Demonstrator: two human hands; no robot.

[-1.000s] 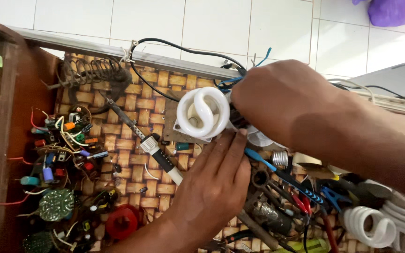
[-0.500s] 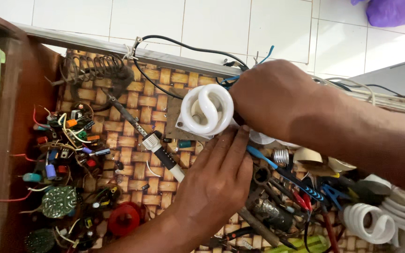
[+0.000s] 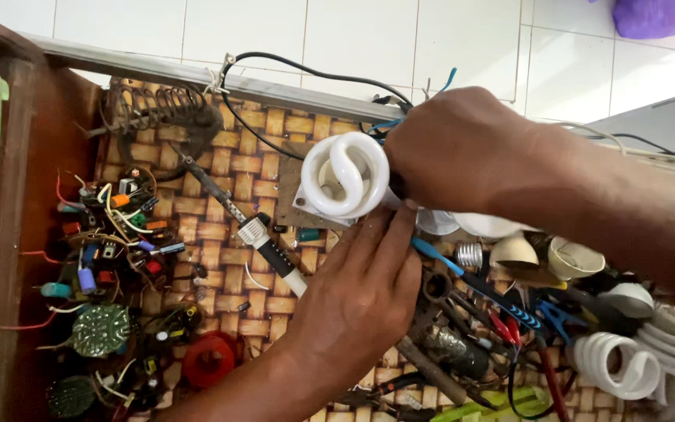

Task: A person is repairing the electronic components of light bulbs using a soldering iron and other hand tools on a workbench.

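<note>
Fingers of the right hand (image 3: 462, 148) clasp the white spiral bulb (image 3: 345, 173); left hand (image 3: 361, 293) fingers lie extended beneath it.

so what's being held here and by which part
The right hand holds a white spiral fluorescent bulb by its base end, with the coiled tube sticking out. The left hand touches it from below with its fingertips.

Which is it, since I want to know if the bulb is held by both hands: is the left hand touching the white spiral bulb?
Touching. The head view shows the left hand's fingertips against the base of the white spiral bulb, with no gap.
</note>
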